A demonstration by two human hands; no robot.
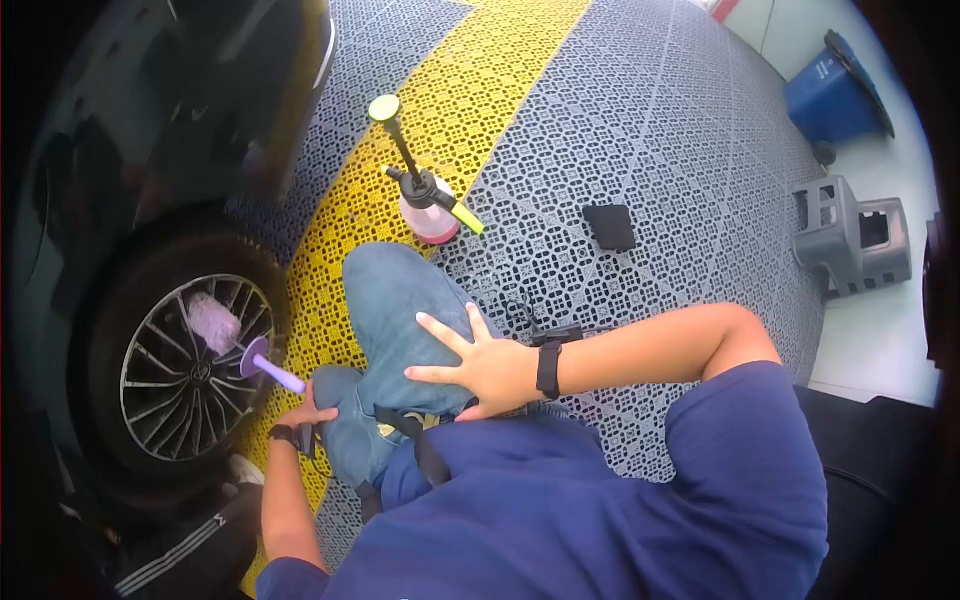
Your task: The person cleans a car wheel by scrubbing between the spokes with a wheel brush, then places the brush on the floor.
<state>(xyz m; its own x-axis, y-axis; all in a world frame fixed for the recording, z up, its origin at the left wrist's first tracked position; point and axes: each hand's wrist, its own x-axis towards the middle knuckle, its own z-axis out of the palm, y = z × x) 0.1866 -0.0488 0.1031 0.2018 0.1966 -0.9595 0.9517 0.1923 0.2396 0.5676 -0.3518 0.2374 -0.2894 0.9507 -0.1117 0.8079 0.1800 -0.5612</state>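
Note:
My right hand (478, 366) lies spread on my jeans at the thigh, fingers apart, holding nothing. Down by my other knee is my left hand (304, 413), its thumb and forefinger apart and its other fingers partly hidden. Just above that hand ends the purple handle of a wheel brush (272, 370); I see no grip around it, and whether a fingertip touches it I cannot tell. The brush's fluffy pale-pink head lies against the spokes of the car wheel (160, 400). Both wrists wear black bands.
A pump sprayer (430, 215) with pink liquid stands on the yellow floor tiles (400, 130). A black cloth or pad (610, 227) lies on grey tiles. Right are a grey plastic step stool (850, 235) and a blue bin (835, 100). A person's striped black trouser leg (190, 545) is lower left.

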